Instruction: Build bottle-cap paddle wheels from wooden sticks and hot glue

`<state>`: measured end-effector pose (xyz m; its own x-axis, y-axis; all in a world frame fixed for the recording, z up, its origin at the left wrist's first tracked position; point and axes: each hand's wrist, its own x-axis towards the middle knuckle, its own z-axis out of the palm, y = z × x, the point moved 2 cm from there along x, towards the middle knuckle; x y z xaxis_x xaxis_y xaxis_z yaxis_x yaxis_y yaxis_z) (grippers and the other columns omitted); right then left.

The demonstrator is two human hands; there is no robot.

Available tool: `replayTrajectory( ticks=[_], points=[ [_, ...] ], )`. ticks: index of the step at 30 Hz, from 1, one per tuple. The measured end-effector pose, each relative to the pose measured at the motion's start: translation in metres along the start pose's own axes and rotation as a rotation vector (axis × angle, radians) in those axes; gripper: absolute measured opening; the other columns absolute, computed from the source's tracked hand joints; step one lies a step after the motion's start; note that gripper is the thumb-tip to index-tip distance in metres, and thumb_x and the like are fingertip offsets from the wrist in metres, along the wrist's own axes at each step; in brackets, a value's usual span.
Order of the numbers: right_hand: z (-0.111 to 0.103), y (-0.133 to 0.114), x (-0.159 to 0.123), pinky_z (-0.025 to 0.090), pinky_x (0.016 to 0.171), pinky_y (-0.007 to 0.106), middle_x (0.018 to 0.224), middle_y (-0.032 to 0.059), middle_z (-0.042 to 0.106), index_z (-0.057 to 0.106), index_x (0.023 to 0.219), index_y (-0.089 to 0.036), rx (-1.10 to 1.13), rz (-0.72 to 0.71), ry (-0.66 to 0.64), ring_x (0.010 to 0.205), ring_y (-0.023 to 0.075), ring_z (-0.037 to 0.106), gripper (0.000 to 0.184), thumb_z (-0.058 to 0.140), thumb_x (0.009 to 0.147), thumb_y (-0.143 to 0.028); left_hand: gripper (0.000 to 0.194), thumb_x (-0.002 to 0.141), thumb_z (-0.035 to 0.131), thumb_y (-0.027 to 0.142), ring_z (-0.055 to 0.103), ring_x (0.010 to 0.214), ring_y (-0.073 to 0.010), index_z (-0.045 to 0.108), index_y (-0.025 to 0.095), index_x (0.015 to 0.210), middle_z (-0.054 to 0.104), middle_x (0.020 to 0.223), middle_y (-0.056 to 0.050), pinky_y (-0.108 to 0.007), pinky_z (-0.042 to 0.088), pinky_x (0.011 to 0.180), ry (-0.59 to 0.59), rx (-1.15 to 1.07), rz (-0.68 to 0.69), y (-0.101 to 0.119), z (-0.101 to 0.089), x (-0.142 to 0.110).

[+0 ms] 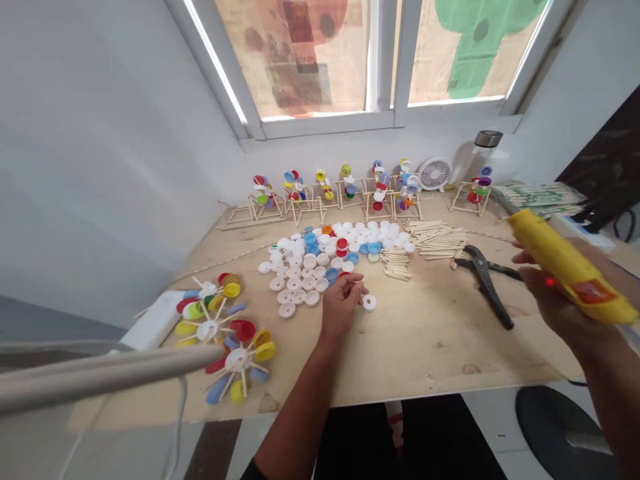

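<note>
My right hand (555,300) is wrapped round a yellow hot glue gun (570,267), raised over the right side of the table, its nozzle pointing up and left. A small red light glows by the fingers. Over the middle of the table, my left hand (344,301) has its fingers pinched together; what they hold, if anything, is hidden. Right beside those fingertips lies a white bottle cap (371,307) with a round hole. Many loose bottle caps (299,297), mostly white with some blue and red, spread behind and left of this hand.
Piles of short wooden sticks (433,240) and black pliers (484,283) lie to the right. Coloured cap wheels (236,360) rest at the left. Stick frames with cap wheels (377,193) line the wall, near a small white fan (435,174) and a bottle (483,157).
</note>
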<state>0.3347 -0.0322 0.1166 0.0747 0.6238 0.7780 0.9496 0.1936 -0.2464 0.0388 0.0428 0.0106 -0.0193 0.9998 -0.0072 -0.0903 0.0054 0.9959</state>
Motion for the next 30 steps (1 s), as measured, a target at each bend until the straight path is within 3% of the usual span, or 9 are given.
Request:
replayTrajectory(
  ticks=[4, 8, 12, 19, 25, 28, 30],
  points=[
    [0.012, 0.039, -0.028, 0.046, 0.075, 0.028, 0.094, 0.0127, 0.067, 0.060, 0.098, -0.020, -0.067, -0.166, -0.138, 0.086, 0.0203, 0.064, 0.027, 0.061, 0.080, -0.039, 0.020, 0.069, 0.064, 0.027, 0.054, 0.048, -0.0094, 0.065, 0.014, 0.084, 0.066, 0.063, -0.001, -0.021, 0.042, 0.049, 0.000, -0.006, -0.007, -0.003, 0.000, 0.001],
    [0.023, 0.077, -0.051, 0.044, 0.077, 0.032, 0.101, 0.0147, 0.066, 0.060, 0.101, -0.019, -0.141, -0.210, -0.282, 0.088, 0.0226, 0.062, 0.028, 0.059, 0.081, -0.040, 0.019, 0.069, 0.064, 0.026, 0.053, 0.047, -0.0089, 0.065, 0.014, 0.084, 0.065, 0.063, -0.001, -0.021, 0.041, 0.048, 0.005, 0.001, -0.005, -0.005, 0.001, 0.001],
    [0.029, 0.098, -0.055, 0.041, 0.079, 0.035, 0.100, 0.0134, 0.066, 0.060, 0.102, -0.018, -0.177, -0.215, -0.436, 0.092, 0.0239, 0.059, 0.027, 0.060, 0.082, -0.036, 0.020, 0.068, 0.064, 0.028, 0.053, 0.047, -0.0088, 0.065, 0.014, 0.083, 0.065, 0.062, 0.000, -0.021, 0.041, 0.048, 0.011, -0.006, -0.004, -0.007, 0.002, 0.001],
    [0.035, 0.113, -0.052, 0.038, 0.081, 0.037, 0.109, 0.0142, 0.063, 0.062, 0.106, -0.017, -0.200, -0.224, -0.608, 0.103, 0.0265, 0.054, 0.025, 0.059, 0.083, -0.028, 0.021, 0.069, 0.064, 0.028, 0.052, 0.046, -0.0075, 0.062, 0.014, 0.085, 0.067, 0.064, -0.001, -0.020, 0.038, 0.047, 0.016, -0.057, -0.026, -0.004, 0.002, 0.001],
    [0.028, 0.128, -0.056, 0.039, 0.080, 0.038, 0.117, 0.0153, 0.061, 0.063, 0.111, -0.018, -0.259, -0.210, -0.609, 0.103, 0.0267, 0.056, 0.037, 0.063, 0.077, -0.032, 0.023, 0.067, 0.067, 0.030, 0.052, 0.045, -0.0076, 0.058, 0.015, 0.081, 0.069, 0.066, -0.002, -0.020, 0.036, 0.045, -0.011, -0.171, -0.057, -0.001, 0.003, 0.000],
    [0.013, 0.110, -0.051, 0.040, 0.083, 0.041, 0.116, 0.0145, 0.062, 0.063, 0.110, -0.019, -0.237, -0.226, -0.492, 0.101, 0.0276, 0.056, 0.038, 0.058, 0.078, -0.039, 0.024, 0.066, 0.069, 0.031, 0.053, 0.045, -0.0077, 0.057, 0.015, 0.079, 0.069, 0.067, -0.003, -0.019, 0.036, 0.044, -0.032, -0.211, -0.067, 0.002, 0.003, 0.000],
    [0.004, 0.080, -0.047, 0.042, 0.087, 0.041, 0.114, 0.0141, 0.063, 0.062, 0.111, -0.018, -0.166, -0.190, -0.415, 0.103, 0.0273, 0.056, 0.037, 0.051, 0.081, -0.038, 0.025, 0.066, 0.070, 0.032, 0.053, 0.045, -0.0078, 0.056, 0.015, 0.077, 0.069, 0.066, -0.003, -0.020, 0.036, 0.044, -0.052, -0.227, -0.068, 0.004, 0.004, -0.002]
  ],
)
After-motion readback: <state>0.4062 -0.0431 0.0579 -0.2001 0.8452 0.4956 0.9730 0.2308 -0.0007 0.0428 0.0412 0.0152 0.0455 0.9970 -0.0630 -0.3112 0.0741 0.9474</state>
